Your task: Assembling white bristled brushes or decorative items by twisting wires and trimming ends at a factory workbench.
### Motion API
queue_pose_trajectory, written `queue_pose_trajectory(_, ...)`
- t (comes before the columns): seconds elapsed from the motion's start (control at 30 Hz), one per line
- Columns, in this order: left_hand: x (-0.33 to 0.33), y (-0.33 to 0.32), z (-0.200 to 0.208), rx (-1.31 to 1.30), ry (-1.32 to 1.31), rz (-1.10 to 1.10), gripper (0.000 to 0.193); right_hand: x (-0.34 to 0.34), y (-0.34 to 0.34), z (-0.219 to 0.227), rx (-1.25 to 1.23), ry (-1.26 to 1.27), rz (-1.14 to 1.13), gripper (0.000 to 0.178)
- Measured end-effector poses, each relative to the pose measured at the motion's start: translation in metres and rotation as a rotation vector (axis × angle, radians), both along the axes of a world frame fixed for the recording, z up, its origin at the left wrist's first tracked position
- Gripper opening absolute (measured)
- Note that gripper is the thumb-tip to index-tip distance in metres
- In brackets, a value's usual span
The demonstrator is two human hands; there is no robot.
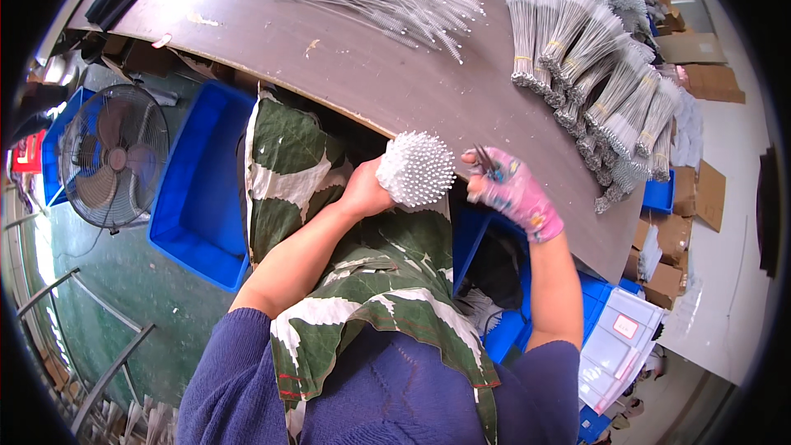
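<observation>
While our left hand (362, 191) clamps a fat bundle of white-tipped wire brushes (416, 168) upright over our lap, just at the brown table's (346, 58) edge, our gloved right hand (512, 191) is closed round small dark scissors (488, 163) right beside the tips. We judge the bundle could splay or drop if the bare grip loosens, and the blades could snag the bristles or nick our left fingers. Tied brush bundles (606, 82) fan across the table's right; flat brown cartons (700, 62) lie beyond, and a clear lidded box with a white label (624, 325) sits low right.
</observation>
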State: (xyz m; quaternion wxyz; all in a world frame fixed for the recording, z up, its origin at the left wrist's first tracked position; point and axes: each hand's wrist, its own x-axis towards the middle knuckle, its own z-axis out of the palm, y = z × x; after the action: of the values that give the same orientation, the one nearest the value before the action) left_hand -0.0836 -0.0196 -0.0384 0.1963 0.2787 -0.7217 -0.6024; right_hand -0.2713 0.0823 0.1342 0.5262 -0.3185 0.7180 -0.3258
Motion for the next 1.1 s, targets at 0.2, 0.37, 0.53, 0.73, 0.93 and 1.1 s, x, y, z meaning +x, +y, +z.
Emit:
queue_pose_trajectory(0.2, -0.007, -0.018, 0.024, 0.242, 0.216, -0.302, 0.056, 0.048, 0.016, -0.052, -0.318, -0.119, -0.09, 0.082)
queue_pose_trajectory(0.37, -0.002, -0.002, 0.017, 0.261, 0.147, -0.149, 0.069, 0.073, 0.007, -0.082, -0.539, 0.003, -0.327, 0.077)
queue_pose_trajectory(0.53, -0.007, 0.017, 0.001, -0.094, 0.16, 0.226, 0.055, 0.1, -0.001, -0.083, -0.606, -0.039, -0.415, 0.076)
queue_pose_trajectory(0.73, -0.007, 0.01, -0.017, -0.179, 0.033, 0.178, 0.029, 0.082, 0.014, -0.086, -0.499, 0.303, -0.22, 0.075)
queue_pose_trajectory(0.93, -0.006, 0.009, -0.017, -0.115, 0.056, 0.235, 0.027, 0.049, 0.031, -0.055, -0.226, 0.023, -0.253, 0.032)
queue_pose_trajectory(1.1, -0.004, 0.011, -0.021, -0.27, -0.005, 0.195, 0.025, 0.038, 0.028, -0.008, -0.007, -0.307, -0.09, 0.044)
